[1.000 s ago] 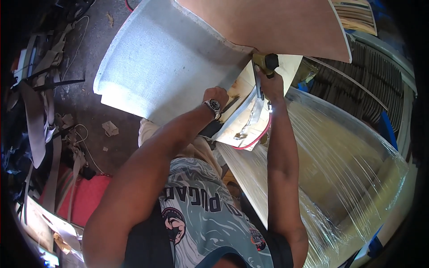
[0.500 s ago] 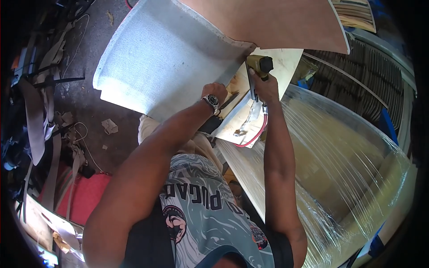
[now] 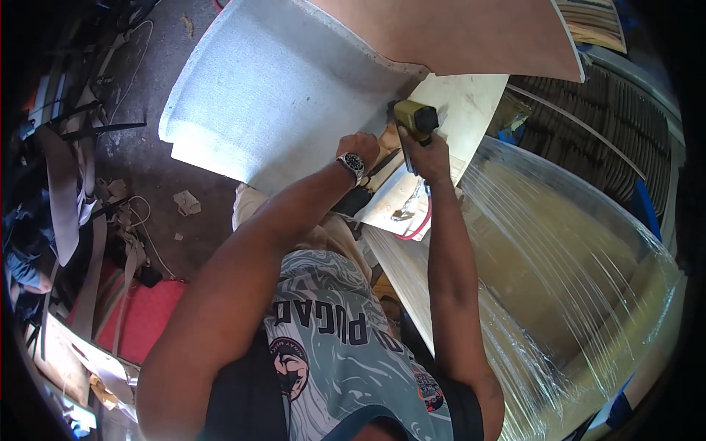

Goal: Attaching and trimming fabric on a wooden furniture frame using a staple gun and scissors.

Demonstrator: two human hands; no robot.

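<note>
My right hand [image 3: 429, 157] is wrapped round the grip of an olive-and-black air stapler [image 3: 416, 119], which has a red hose [image 3: 422, 224] hanging from its lower end. The tool's nose points at the lower edge of a curved panel with a pale grey, cloth-like face [image 3: 272, 88]; whether it touches cannot be made out. My left hand [image 3: 359, 147], with a watch on its wrist, is closed at that same edge, left of the stapler. Its fingertips are hidden, and they seem to grip the panel's edge. Below lies a pale wooden board [image 3: 460, 110] with dark stains.
A tan panel [image 3: 456, 37] adjoins the grey one at the top. To the right stands a large piece wrapped in clear plastic film [image 3: 566, 272]. Ribbed dark material [image 3: 603, 125] lies behind it. On the left are hanging straps [image 3: 59, 198], a red cushion [image 3: 143, 316] and floor scraps [image 3: 187, 203].
My right hand has brought the stapler left and slightly down, closer to my left hand and the grey panel's edge. At the far left another person's hand has come into view.
</note>
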